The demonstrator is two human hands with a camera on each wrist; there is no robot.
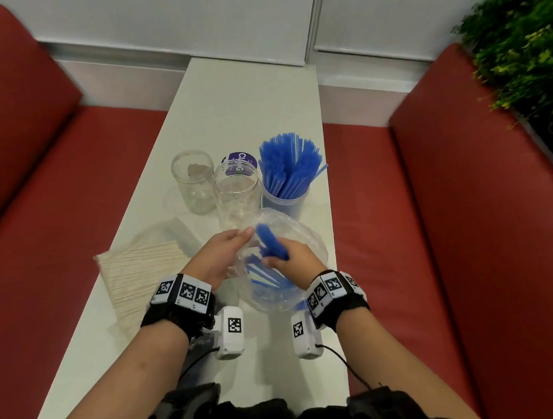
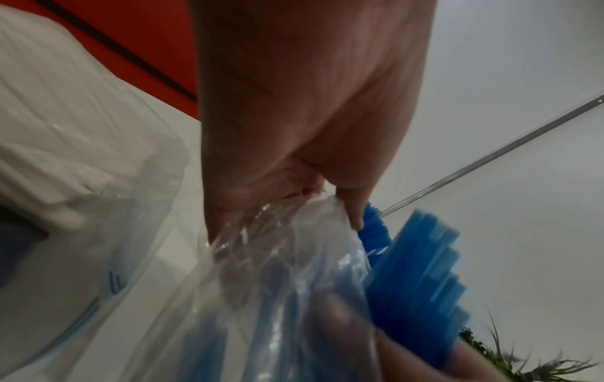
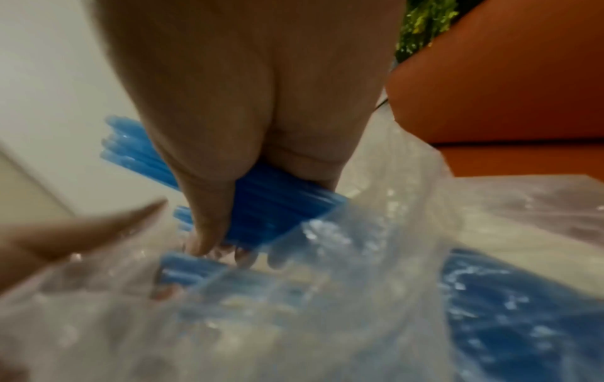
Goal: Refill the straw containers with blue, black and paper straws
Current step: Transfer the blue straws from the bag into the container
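A clear plastic bag (image 1: 303, 240) of blue straws lies in the middle of the white table (image 1: 249, 102). My left hand (image 1: 225, 253) pinches the bag's open edge (image 2: 278, 232). My right hand (image 1: 291, 262) grips a bundle of blue straws (image 1: 271, 241) that sticks out of the bag's mouth, seen again as the bundle (image 3: 278, 206) in the right wrist view. Behind the bag stand two empty clear jars (image 1: 194, 184) (image 1: 237, 196) and a container full of blue straws (image 1: 289, 170). A bag of paper straws (image 1: 141, 276) lies to the left.
A purple-labelled lid (image 1: 240, 161) lies behind the jars. Red bench seats (image 1: 442, 225) run along both sides of the narrow table. A green plant (image 1: 525, 43) stands at the back right. A white wall closes off the table's far end.
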